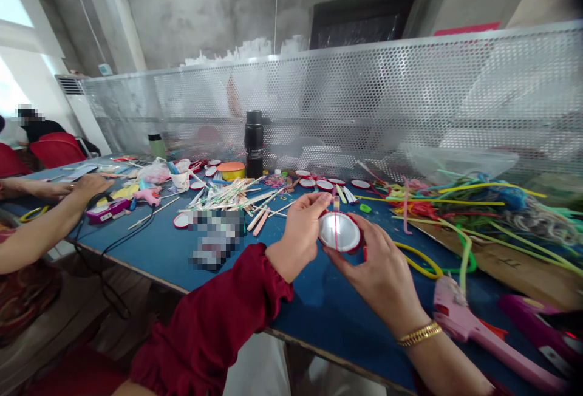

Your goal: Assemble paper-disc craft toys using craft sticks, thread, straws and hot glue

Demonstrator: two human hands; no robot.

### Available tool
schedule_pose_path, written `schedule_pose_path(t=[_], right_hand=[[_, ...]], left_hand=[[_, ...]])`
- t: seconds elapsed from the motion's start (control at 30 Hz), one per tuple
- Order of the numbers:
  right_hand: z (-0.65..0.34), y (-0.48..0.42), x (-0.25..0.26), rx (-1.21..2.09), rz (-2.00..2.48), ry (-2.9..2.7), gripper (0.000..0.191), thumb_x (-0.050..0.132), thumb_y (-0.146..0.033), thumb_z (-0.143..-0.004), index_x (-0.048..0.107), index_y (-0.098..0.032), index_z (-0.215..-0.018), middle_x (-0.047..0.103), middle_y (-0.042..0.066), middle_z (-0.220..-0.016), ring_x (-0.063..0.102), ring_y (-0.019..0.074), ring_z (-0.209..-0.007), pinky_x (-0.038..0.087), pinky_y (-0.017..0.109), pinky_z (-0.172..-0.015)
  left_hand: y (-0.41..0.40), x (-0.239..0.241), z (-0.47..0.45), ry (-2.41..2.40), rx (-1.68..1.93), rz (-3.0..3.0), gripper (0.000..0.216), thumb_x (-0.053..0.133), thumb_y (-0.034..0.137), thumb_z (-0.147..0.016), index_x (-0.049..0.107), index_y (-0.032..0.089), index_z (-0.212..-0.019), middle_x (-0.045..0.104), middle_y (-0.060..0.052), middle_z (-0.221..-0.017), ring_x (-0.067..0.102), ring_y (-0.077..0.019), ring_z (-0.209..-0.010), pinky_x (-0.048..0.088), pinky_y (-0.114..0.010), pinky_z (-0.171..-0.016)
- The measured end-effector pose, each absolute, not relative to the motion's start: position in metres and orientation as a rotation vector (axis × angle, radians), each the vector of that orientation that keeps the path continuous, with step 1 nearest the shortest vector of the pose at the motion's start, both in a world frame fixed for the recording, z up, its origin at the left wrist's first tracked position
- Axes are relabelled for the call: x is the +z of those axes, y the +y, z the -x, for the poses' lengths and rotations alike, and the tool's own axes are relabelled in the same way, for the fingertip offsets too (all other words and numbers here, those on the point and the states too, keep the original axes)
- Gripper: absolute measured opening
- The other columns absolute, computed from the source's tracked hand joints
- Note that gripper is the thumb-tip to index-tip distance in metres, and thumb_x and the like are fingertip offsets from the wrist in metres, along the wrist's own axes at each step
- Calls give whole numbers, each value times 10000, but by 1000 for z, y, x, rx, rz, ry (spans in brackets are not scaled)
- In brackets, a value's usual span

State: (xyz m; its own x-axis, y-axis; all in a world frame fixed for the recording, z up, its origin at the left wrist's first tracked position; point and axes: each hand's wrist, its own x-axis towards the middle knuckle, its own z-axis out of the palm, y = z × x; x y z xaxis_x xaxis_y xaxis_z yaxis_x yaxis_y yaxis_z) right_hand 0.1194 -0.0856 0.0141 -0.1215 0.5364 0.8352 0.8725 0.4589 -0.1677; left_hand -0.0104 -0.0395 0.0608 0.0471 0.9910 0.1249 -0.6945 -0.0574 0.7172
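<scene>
Both of my hands hold a small round red-rimmed disc with a shiny silver face (337, 232) above the blue table (319, 305). My left hand (298, 232), in a dark red sleeve, pinches its left and upper edge. My right hand (380, 265), with a gold bracelet at the wrist, cups it from below and from the right. A thin red strand runs down across the disc's face, and a small stick pokes up just above it.
A pink glue gun (460, 317) lies right of my wrist, a second (537, 326) beyond. Coloured pipe cleaners (478, 208) pile at right, wooden sticks (232, 195) and red-rimmed discs (324, 184) behind. A black flask (254, 143) stands before the perforated screen. Another person's arm (45, 226) reaches in at left.
</scene>
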Motion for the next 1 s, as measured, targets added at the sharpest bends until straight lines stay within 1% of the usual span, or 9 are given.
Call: schedule_pose_path(t=[0.1, 0.2, 0.27, 0.47, 0.7, 1.0], right_hand=[[-120, -86, 14, -451, 1209, -1784, 605, 675, -555, -890, 570, -152, -1329, 706, 172, -1184, 705, 330, -1071, 597, 449, -883], [-120, -86, 14, -453, 1209, -1779, 604, 677, -554, -889, 568, -157, -1331, 707, 168, -1183, 704, 334, -1079, 597, 453, -890], [-120, -86, 14, -458, 1204, -1777, 605, 675, -558, -889, 567, -160, -1331, 708, 167, -1183, 705, 335, -1078, 597, 454, -891], [-121, -85, 13, -465, 1194, -1774, 623, 682, -559, -885, 564, -149, -1339, 706, 174, -1195, 702, 335, -1089, 595, 458, -908], [-121, -86, 13, -478, 1193, -1779, 641, 695, -553, -879, 565, -129, -1342, 705, 178, -1194, 703, 332, -1083, 596, 455, -905], [-120, -87, 15, -490, 1185, -1791, 611, 690, -541, -884, 567, -147, -1334, 709, 171, -1187, 705, 326, -1073, 598, 447, -893]], left_hand=[[-39, 61, 10, 504, 1476, -712, 317, 893, 344, -648, 671, 158, -778, 642, -6, -750, 571, -119, -697, 456, -283, -739], [-38, 60, 10, 514, 1480, -695, 311, 874, 370, -674, 668, 158, -773, 640, -4, -740, 557, -112, -673, 441, -273, -700], [-37, 60, 10, 512, 1481, -697, 310, 879, 353, -660, 669, 157, -776, 637, 1, -735, 547, -106, -659, 429, -269, -685], [-38, 60, 10, 517, 1471, -721, 333, 909, 309, -600, 672, 153, -773, 636, 0, -728, 550, -110, -660, 430, -283, -702], [-38, 60, 11, 528, 1478, -750, 302, 897, 306, -623, 675, 148, -753, 628, 0, -707, 540, -101, -639, 426, -273, -676], [-37, 58, 11, 530, 1485, -768, 274, 873, 308, -651, 675, 154, -762, 625, 7, -715, 540, -102, -649, 419, -271, -682]])
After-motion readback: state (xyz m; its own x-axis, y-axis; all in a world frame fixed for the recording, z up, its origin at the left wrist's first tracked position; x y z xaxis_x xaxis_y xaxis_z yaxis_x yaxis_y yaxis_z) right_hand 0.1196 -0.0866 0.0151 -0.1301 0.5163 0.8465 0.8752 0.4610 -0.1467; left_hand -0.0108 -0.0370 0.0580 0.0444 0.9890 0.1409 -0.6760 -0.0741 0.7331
